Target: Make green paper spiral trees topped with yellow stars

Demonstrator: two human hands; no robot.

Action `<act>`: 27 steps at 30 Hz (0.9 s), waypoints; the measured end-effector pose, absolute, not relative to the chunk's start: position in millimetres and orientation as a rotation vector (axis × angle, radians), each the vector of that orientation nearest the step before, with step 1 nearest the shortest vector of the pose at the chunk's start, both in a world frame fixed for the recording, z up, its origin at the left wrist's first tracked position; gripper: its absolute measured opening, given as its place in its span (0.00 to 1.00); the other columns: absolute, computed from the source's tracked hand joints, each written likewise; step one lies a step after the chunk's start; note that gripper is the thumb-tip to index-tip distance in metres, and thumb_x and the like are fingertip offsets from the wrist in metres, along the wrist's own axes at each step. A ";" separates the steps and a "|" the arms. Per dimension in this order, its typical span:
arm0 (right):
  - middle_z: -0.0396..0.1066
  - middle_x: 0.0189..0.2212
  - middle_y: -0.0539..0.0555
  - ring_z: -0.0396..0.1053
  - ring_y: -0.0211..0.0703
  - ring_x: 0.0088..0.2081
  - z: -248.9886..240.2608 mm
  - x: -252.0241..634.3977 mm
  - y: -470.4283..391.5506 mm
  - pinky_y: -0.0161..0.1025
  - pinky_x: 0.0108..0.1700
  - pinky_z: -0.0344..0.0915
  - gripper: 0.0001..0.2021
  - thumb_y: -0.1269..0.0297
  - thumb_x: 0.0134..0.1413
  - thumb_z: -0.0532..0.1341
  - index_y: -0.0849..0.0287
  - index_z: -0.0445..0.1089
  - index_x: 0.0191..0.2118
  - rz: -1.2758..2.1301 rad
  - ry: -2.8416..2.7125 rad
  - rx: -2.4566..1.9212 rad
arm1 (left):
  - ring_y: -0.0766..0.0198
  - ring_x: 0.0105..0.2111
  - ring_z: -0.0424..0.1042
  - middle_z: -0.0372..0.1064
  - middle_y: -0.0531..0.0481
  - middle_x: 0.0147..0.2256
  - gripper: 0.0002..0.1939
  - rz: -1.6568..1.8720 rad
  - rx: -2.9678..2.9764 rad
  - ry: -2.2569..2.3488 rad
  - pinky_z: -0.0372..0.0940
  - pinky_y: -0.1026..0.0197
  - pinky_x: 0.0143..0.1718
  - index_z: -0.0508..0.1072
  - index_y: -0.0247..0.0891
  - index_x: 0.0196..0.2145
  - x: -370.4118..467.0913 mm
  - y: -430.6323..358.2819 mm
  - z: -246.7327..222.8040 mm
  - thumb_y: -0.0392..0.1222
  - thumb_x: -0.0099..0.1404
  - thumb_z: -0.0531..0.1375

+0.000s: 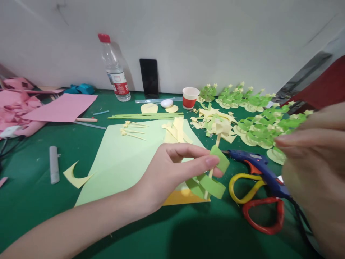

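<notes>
My left hand [185, 167] pinches a paper flower [212, 183] with a pale yellow head, a thin stem and green paper strips curled round it. It is held upright over the right edge of a light green sheet [121, 154]. At the right edge of the view my right hand [315, 154] is raised and blurred, its thumb and fingers pressed together; anything between them cannot be made out. Beside it lie a blue glue gun [269, 174] and scissors with yellow and red handles [279, 216]. Several small yellow stems [134, 131] lie on the sheet.
Yellow paper scraps [215, 118] and rows of finished green plants [272, 124] are at the back right. A paper cup [189, 98], phone [149, 78] and bottle [117, 75] stand by the wall. Pink paper [61, 106] and a glue stick [54, 164] lie left.
</notes>
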State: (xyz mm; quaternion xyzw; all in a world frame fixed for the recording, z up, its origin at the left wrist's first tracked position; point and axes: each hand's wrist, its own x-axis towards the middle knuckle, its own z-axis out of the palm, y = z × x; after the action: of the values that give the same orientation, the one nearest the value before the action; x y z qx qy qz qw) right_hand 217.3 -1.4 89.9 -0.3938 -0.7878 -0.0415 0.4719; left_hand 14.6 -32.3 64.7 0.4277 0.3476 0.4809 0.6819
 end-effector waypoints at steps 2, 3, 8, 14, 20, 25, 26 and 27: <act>0.69 0.26 0.45 0.66 0.38 0.31 93.4 197.6 -2.7 0.43 0.34 0.61 0.03 0.60 0.51 0.59 0.42 0.66 0.29 0.141 -1.849 -0.779 | 0.74 0.23 0.67 0.72 0.58 0.20 0.07 1.090 0.918 0.762 0.64 0.75 0.27 0.76 0.39 0.20 14.8 -32.1 64.7 0.37 0.55 0.63; 0.70 0.27 0.45 0.66 0.38 0.30 93.1 190.3 -3.2 0.42 0.32 0.62 0.04 0.61 0.52 0.59 0.45 0.66 0.28 0.327 -1.834 -0.716 | 0.74 0.23 0.67 0.72 0.58 0.20 0.07 1.096 0.903 0.760 0.64 0.75 0.27 0.76 0.39 0.20 14.9 -32.1 64.9 0.37 0.55 0.63; 0.71 0.26 0.46 0.62 0.32 0.21 85.3 181.6 -1.5 0.32 0.22 0.63 0.05 0.65 0.56 0.56 0.51 0.65 0.29 1.016 -1.755 -0.611 | 0.74 0.22 0.67 0.72 0.58 0.19 0.07 1.073 0.824 0.740 0.65 0.75 0.25 0.76 0.38 0.20 15.4 -33.1 67.1 0.36 0.54 0.63; 0.66 0.19 0.45 0.64 0.31 0.20 88.1 186.3 8.2 0.28 0.20 0.59 0.06 0.70 0.52 0.56 0.54 0.65 0.27 0.654 -2.067 -0.928 | 0.73 0.21 0.67 0.72 0.57 0.18 0.07 1.045 0.759 0.714 0.66 0.73 0.24 0.76 0.37 0.19 16.5 -33.1 69.4 0.35 0.54 0.63; 0.70 0.20 0.52 0.63 0.38 0.19 70.9 206.4 38.2 0.34 0.21 0.54 0.08 0.69 0.52 0.52 0.58 0.66 0.26 0.122 -2.360 -1.322 | 0.70 0.21 0.66 0.70 0.56 0.16 0.06 1.026 0.759 0.786 0.64 0.69 0.23 0.75 0.39 0.18 15.9 -31.2 72.3 0.37 0.51 0.64; 0.66 0.13 0.51 0.61 0.39 0.15 66.9 231.5 63.6 0.35 0.19 0.52 0.09 0.75 0.43 0.55 0.57 0.62 0.18 0.087 -2.442 -1.459 | 0.70 0.23 0.64 0.67 0.56 0.14 0.09 1.082 0.848 0.851 0.60 0.70 0.26 0.73 0.38 0.14 12.1 -30.0 76.4 0.37 0.49 0.64; 0.66 0.13 0.50 0.61 0.39 0.15 70.1 234.6 65.2 0.35 0.18 0.52 0.09 0.75 0.42 0.56 0.57 0.63 0.18 0.085 -2.432 -1.451 | 0.70 0.23 0.64 0.67 0.56 0.15 0.09 1.088 0.858 0.864 0.60 0.69 0.26 0.73 0.39 0.14 11.4 -30.0 76.9 0.37 0.49 0.64; 0.66 0.13 0.50 0.60 0.39 0.14 74.2 236.8 65.5 0.35 0.18 0.52 0.08 0.75 0.42 0.56 0.56 0.63 0.19 0.073 -2.418 -1.444 | 0.69 0.23 0.64 0.67 0.56 0.15 0.09 1.088 0.867 0.875 0.59 0.69 0.26 0.73 0.39 0.14 10.9 -30.0 77.3 0.38 0.49 0.64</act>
State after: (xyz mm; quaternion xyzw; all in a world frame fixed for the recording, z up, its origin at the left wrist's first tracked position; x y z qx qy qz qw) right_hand 236.8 65.5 74.2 -0.5057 -0.8471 0.0257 0.1614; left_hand 10.9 -30.0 77.3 0.3863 0.3900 0.4849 0.6809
